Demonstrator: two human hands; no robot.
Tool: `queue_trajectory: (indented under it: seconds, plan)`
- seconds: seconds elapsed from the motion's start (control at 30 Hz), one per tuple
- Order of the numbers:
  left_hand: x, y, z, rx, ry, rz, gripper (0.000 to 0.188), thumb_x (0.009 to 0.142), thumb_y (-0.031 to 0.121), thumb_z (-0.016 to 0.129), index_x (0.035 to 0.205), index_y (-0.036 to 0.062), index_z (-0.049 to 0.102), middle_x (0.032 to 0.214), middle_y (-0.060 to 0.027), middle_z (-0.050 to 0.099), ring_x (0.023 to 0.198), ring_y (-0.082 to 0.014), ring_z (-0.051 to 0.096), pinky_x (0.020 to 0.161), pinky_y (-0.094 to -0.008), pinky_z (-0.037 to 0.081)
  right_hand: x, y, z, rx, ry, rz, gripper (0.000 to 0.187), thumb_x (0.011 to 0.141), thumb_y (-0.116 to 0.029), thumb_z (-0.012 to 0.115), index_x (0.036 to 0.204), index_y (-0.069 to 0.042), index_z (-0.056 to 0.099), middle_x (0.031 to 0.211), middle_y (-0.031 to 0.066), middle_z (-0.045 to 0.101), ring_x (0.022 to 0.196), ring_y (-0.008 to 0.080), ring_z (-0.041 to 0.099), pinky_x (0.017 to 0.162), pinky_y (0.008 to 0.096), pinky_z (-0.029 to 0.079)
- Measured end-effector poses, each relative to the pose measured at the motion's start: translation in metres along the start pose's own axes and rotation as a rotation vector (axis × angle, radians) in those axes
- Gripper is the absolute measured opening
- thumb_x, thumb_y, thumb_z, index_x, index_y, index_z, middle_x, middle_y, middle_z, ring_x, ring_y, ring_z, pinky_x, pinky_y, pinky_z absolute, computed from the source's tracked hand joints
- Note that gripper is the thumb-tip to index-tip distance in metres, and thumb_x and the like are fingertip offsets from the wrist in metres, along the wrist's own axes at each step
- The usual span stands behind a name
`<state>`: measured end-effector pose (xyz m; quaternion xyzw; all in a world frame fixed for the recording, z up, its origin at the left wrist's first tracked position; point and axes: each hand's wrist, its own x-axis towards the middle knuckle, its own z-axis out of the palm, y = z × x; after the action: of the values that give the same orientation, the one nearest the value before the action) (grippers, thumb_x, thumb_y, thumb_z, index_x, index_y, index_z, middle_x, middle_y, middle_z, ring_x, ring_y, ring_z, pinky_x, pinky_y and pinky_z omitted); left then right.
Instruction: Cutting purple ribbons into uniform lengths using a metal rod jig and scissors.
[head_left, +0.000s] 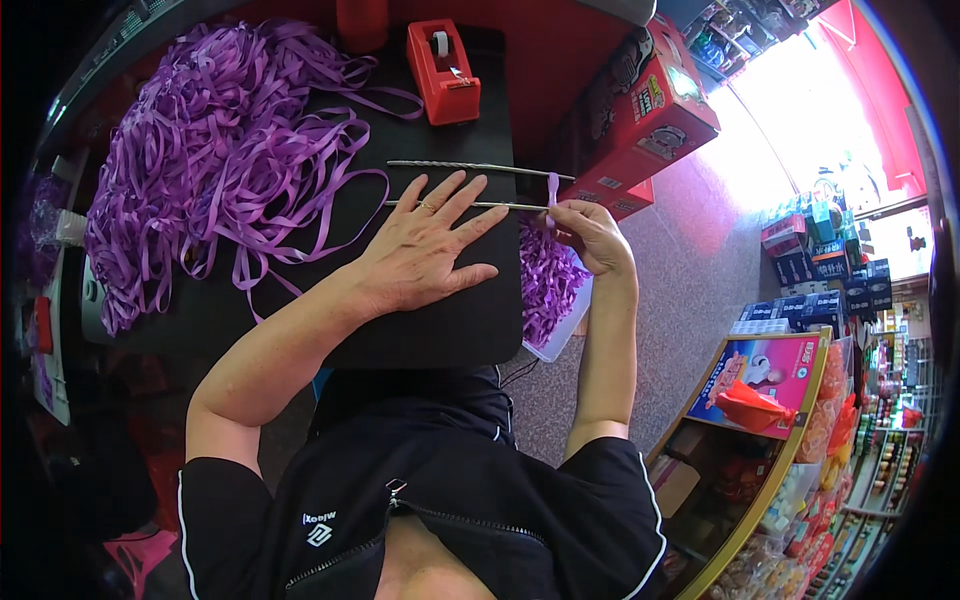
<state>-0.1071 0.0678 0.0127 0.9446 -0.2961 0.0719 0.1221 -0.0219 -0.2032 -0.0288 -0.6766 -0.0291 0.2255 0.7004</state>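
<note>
Left hand point(425, 248) spreads wide, gripping nothing, fingers across the nearer metal rod point(525, 207); right hand point(595, 238) pinches purple ribbon point(553, 188) spanning both rods, below-right of the red tape dispenser point(452, 107); ribbon heap point(220, 150) sprawls left of the dispenser

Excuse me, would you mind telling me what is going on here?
At a black table, a person's left hand lies palm down, fingers across the nearer of two metal rods. The right hand pinches a purple ribbon at the rods' right end. A purple ribbon heap lies to the left.
</note>
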Motion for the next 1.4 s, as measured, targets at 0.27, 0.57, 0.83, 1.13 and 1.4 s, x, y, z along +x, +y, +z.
queue_trajectory:
  seconds: [0.27, 0.57, 0.83, 1.13, 1.4]
  plan:
    - [0.001, 0.001, 0.000, 0.001, -0.018, -0.001, 0.067, 0.091, 0.060, 0.039, 0.145, 0.0211, 0.032, 0.151, -0.0142, 0.024, 0.141, -0.0311, 0.018, 0.114, -0.0497, 0.011, -0.002, -0.008, -0.002, 0.010, 0.007, 0.029, 0.018, 0.085, -0.023, 0.068, 0.085, -0.004, 0.070, 0.077, -0.0014, 0.066, 0.065, 0.0033, 0.054, 0.059, 0.0181, 0.039]
    - [0.000, 0.000, 0.001, -0.003, -0.016, -0.003, 0.067, 0.091, 0.059, 0.039, 0.145, 0.0211, 0.032, 0.151, -0.0142, 0.024, 0.141, -0.0315, 0.019, 0.114, -0.0500, 0.011, 0.001, -0.006, -0.004, -0.004, -0.012, 0.013, 0.020, 0.085, -0.021, 0.067, 0.086, -0.002, 0.070, 0.079, 0.0020, 0.067, 0.066, 0.0050, 0.056, 0.061, 0.0194, 0.043]
    - [0.001, 0.000, 0.001, -0.001, -0.005, 0.002, 0.067, 0.091, 0.059, 0.039, 0.144, 0.0197, 0.034, 0.151, -0.0141, 0.025, 0.140, -0.0316, 0.019, 0.114, -0.0504, 0.011, 0.006, -0.024, -0.018, -0.086, 0.053, -0.076, 0.029, 0.091, -0.022, 0.060, 0.108, 0.002, 0.062, 0.094, 0.0074, 0.067, 0.078, 0.0111, 0.062, 0.067, 0.0227, 0.048]
    - [0.002, 0.000, -0.001, 0.019, -0.012, 0.005, 0.065, 0.091, 0.057, 0.041, 0.144, 0.0196, 0.034, 0.151, -0.0140, 0.025, 0.140, -0.0312, 0.020, 0.114, -0.0503, 0.013, 0.031, -0.030, -0.004, 0.040, 0.015, -0.028, 0.025, 0.087, -0.011, 0.064, 0.109, 0.002, 0.062, 0.091, 0.0091, 0.067, 0.076, 0.0135, 0.065, 0.068, 0.0243, 0.053]
    - [0.001, 0.001, 0.003, 0.019, -0.012, 0.014, 0.066, 0.090, 0.057, 0.043, 0.144, 0.0204, 0.034, 0.151, -0.0135, 0.023, 0.140, -0.0310, 0.020, 0.114, -0.0501, 0.013, 0.016, -0.011, -0.036, 0.276, 0.190, -0.101, 0.023, 0.086, -0.006, 0.063, 0.108, 0.001, 0.062, 0.089, 0.0087, 0.067, 0.075, 0.0143, 0.065, 0.063, 0.0259, 0.053]
